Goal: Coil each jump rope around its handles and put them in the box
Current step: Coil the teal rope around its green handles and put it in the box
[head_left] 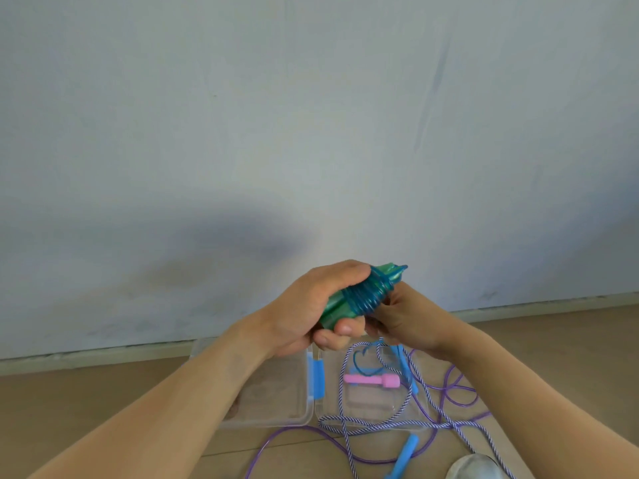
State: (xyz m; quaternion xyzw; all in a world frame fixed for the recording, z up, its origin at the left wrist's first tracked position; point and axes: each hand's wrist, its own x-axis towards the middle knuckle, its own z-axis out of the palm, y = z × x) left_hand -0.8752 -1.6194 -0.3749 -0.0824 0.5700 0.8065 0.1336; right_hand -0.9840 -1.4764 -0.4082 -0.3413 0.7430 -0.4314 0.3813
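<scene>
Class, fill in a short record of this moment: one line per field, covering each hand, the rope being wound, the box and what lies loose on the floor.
left hand: grips the green handles
right hand: fingers at the coil's underside
teal rope: wound round the handles
clear box: open on the floor, below the hands
pink handle: lying across the box
striped rope: loose
purple rope: loose

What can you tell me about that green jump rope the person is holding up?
The green rope has two shiny green plastic-looking handles held side by side, with teal cord coiled tightly round their middle. It tilts up to the right, raised in front of the wall. The left hand grips the lower handle ends; the right hand touches the coil from below.
</scene>
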